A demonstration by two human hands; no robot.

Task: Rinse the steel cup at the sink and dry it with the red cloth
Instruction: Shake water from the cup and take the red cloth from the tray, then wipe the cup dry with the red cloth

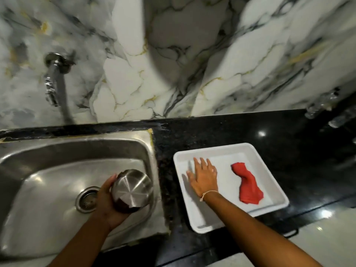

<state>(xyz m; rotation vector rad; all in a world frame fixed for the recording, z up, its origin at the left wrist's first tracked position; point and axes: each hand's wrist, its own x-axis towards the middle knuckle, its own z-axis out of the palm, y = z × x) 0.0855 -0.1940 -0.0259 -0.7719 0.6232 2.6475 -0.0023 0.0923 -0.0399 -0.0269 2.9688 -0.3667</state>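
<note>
My left hand (pixel 107 201) grips the steel cup (pixel 133 189) over the right side of the steel sink (pixel 38 155); the cup is tipped so its flat base faces up toward me. My right hand (pixel 204 176) hovers flat over the left part of the white tray (pixel 277 191), fingers spread, holding nothing. The crumpled red cloth (pixel 247 185) lies in the tray, a short way right of that hand and not touching it.
A chrome tap (pixel 54 79) juts from the marble wall above the sink's left half. The sink drain (pixel 86 199) sits just left of the cup. Black granite counter (pixel 212 132) surrounds the tray. Blurred clear objects (pixel 321 105) stand at the far right.
</note>
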